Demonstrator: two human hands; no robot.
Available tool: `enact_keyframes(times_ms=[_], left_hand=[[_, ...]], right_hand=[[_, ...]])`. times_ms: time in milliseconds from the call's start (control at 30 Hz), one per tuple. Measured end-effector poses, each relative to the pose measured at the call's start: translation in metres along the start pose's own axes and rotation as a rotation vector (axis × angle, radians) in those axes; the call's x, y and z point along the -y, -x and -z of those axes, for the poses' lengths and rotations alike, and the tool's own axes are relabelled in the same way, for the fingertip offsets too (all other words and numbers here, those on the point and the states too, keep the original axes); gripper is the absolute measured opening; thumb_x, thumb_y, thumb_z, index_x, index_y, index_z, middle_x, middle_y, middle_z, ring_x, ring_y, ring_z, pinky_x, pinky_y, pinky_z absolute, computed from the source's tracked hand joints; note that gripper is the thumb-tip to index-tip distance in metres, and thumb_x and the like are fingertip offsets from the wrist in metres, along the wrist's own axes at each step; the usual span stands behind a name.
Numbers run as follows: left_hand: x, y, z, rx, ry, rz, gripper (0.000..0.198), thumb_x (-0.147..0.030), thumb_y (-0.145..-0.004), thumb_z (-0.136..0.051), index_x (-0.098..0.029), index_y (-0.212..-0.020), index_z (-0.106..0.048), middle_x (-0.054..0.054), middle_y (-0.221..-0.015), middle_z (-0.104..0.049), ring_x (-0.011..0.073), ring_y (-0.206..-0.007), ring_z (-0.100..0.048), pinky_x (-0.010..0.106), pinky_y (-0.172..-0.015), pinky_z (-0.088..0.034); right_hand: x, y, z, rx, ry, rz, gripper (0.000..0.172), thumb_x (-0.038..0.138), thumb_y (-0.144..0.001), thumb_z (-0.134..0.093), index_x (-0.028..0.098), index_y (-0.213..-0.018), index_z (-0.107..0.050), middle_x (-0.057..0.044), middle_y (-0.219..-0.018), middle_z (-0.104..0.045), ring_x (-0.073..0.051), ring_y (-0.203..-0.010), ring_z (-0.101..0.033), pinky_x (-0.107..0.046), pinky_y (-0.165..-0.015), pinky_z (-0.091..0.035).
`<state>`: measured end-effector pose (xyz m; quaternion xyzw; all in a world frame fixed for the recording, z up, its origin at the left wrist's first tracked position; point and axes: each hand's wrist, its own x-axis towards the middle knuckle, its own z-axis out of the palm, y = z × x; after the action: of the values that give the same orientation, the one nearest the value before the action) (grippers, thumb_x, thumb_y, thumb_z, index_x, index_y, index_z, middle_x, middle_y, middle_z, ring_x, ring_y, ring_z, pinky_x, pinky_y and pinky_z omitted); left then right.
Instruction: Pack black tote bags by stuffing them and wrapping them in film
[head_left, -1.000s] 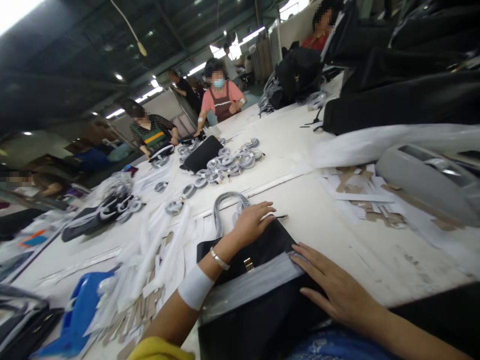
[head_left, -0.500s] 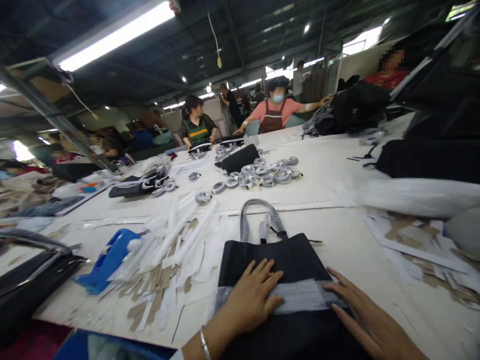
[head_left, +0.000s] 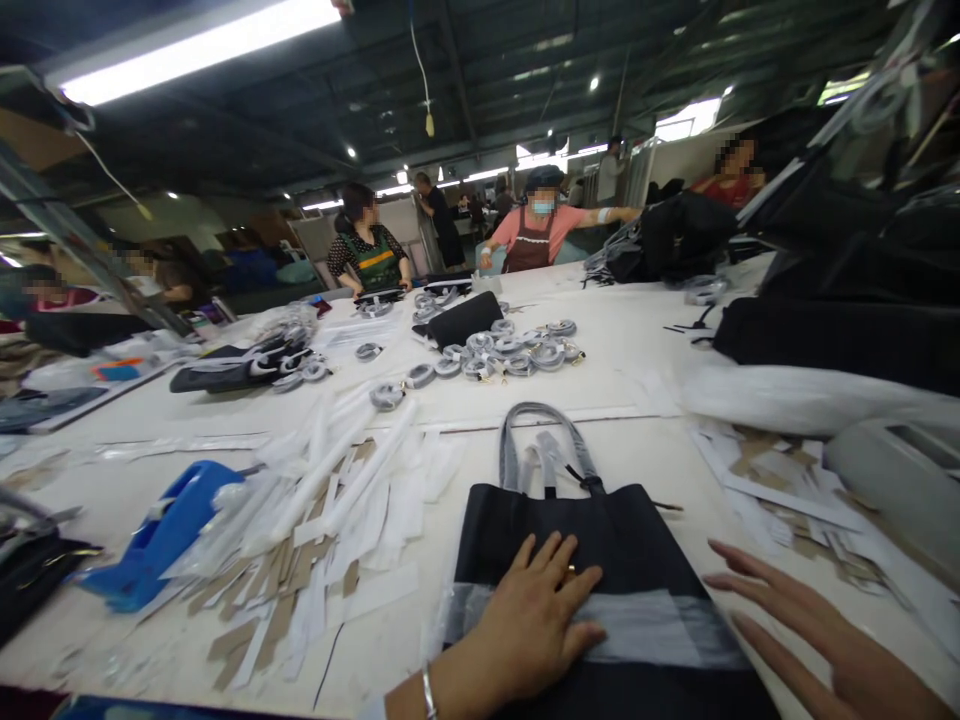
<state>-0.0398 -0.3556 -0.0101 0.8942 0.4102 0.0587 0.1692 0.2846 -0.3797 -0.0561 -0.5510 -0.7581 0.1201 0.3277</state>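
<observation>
A black handbag (head_left: 585,540) lies flat on the white table (head_left: 660,340) right in front of me, its grey wrapped handle (head_left: 541,430) pointing away. A translucent white strip (head_left: 660,625) crosses the bag's body. My left hand (head_left: 529,625) lies flat on the bag and on the strip's left end, fingers spread. My right hand (head_left: 817,635) hovers open at the bag's right edge, fingers stretched out over the table.
White and brown paper strips (head_left: 337,520) and a blue tape dispenser (head_left: 161,535) lie to the left. Wrapped strap rolls (head_left: 517,350) and another black bag (head_left: 461,318) sit mid-table. Black bags (head_left: 832,340) pile up at right. Several people work along the far side.
My left hand has come back from the bag's top to its middle. My right hand has slid off the strip toward the right. The view has swung left.
</observation>
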Motion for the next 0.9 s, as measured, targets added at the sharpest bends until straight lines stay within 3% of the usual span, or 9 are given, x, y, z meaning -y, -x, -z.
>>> enact_keyframes(times_ms=[100, 200, 267, 333, 400, 533, 700, 767, 900], left_hand=[[-0.001, 0.001, 0.001, -0.027, 0.011, 0.012, 0.059, -0.061, -0.098, -0.032, -0.034, -0.149, -0.033, 0.007, -0.159, -0.030, 0.0264, -0.149, -0.022, 0.053, -0.121, -0.020], [-0.001, 0.002, 0.002, -0.020, 0.019, 0.012, 0.059, -0.061, -0.097, -0.032, -0.034, -0.149, -0.033, 0.008, -0.159, -0.030, 0.0267, -0.148, -0.022, 0.053, -0.121, -0.020], [-0.001, 0.002, 0.004, -0.011, 0.015, 0.015, 0.059, -0.061, -0.097, -0.032, -0.034, -0.150, -0.033, 0.009, -0.159, -0.030, 0.0266, -0.148, -0.022, 0.053, -0.121, -0.020], [-0.002, 0.001, 0.005, -0.006, 0.007, 0.019, 0.058, -0.061, -0.097, -0.034, -0.035, -0.150, -0.032, 0.008, -0.159, -0.030, 0.0264, -0.148, -0.022, 0.053, -0.121, -0.019], [-0.002, 0.000, 0.006, 0.001, 0.009, 0.024, 0.059, -0.061, -0.097, -0.035, -0.035, -0.150, -0.032, 0.008, -0.159, -0.029, 0.0261, -0.148, -0.022, 0.053, -0.121, -0.019], [-0.003, 0.000, 0.007, 0.017, 0.036, 0.033, 0.058, -0.062, -0.097, -0.032, -0.035, -0.150, -0.032, 0.007, -0.160, -0.029, 0.0256, -0.149, -0.021, 0.053, -0.121, -0.017], [-0.003, -0.001, 0.016, 0.064, 0.078, 0.036, 0.060, -0.063, -0.096, -0.035, -0.034, -0.149, -0.034, 0.007, -0.159, -0.030, 0.0269, -0.148, -0.022, 0.052, -0.121, -0.018], [-0.002, -0.008, 0.027, 0.073, 0.111, 0.040, 0.057, -0.061, -0.097, -0.036, -0.033, -0.146, -0.038, 0.006, -0.154, -0.040, 0.0263, -0.144, -0.034, 0.048, -0.119, -0.028], [0.007, -0.044, 0.053, -0.013, 0.043, 0.163, 0.037, -0.040, -0.102, -0.034, -0.025, -0.129, -0.055, 0.005, -0.128, -0.065, 0.0223, -0.119, -0.060, 0.038, -0.104, -0.046]], right_hand=[[0.054, -0.066, 0.009, 0.003, -0.110, 0.041, 0.034, 0.049, -0.092, -0.054, 0.033, -0.119, -0.066, -0.003, -0.132, -0.063, -0.028, -0.120, -0.060, -0.043, -0.105, -0.050], [0.099, -0.141, -0.005, 0.060, -0.300, 0.042, 0.035, 0.041, -0.097, -0.046, 0.027, -0.123, -0.063, -0.005, -0.127, -0.066, -0.024, -0.112, -0.064, -0.037, -0.097, -0.053], [0.109, -0.182, -0.028, 0.051, -0.225, 0.052, 0.033, 0.035, -0.098, -0.043, 0.023, -0.120, -0.064, -0.006, -0.122, -0.069, -0.021, -0.106, -0.067, -0.034, -0.095, -0.053], [0.101, -0.209, -0.055, 0.070, -0.098, 0.059, 0.031, 0.027, -0.095, -0.047, 0.016, -0.120, -0.063, -0.010, -0.120, -0.069, -0.022, -0.106, -0.066, -0.035, -0.097, -0.050], [0.084, -0.219, -0.083, 0.086, -0.044, 0.049, 0.033, 0.021, -0.092, -0.050, 0.012, -0.122, -0.062, -0.015, -0.119, -0.068, -0.025, -0.109, -0.064, -0.039, -0.099, -0.048], [0.052, -0.207, -0.118, 0.113, -0.025, 0.061, 0.033, 0.021, -0.092, -0.050, 0.011, -0.122, -0.061, -0.016, -0.121, -0.066, -0.025, -0.114, -0.060, -0.038, -0.101, -0.046], [0.040, -0.197, -0.123, 0.120, -0.004, 0.033, 0.036, 0.029, -0.097, -0.045, 0.012, -0.127, -0.057, -0.015, -0.122, -0.065, -0.026, -0.114, -0.058, -0.039, -0.102, -0.043], [0.040, -0.197, -0.122, 0.155, -0.005, -0.011, 0.040, 0.034, -0.096, -0.048, 0.013, -0.129, -0.055, -0.015, -0.116, -0.068, -0.028, -0.108, -0.062, -0.040, -0.096, -0.046], [0.037, -0.198, -0.122, 0.216, -0.043, -0.108, 0.043, 0.033, -0.091, -0.052, 0.014, -0.130, -0.057, -0.017, -0.112, -0.070, -0.032, -0.103, -0.065, -0.042, -0.087, -0.049]])
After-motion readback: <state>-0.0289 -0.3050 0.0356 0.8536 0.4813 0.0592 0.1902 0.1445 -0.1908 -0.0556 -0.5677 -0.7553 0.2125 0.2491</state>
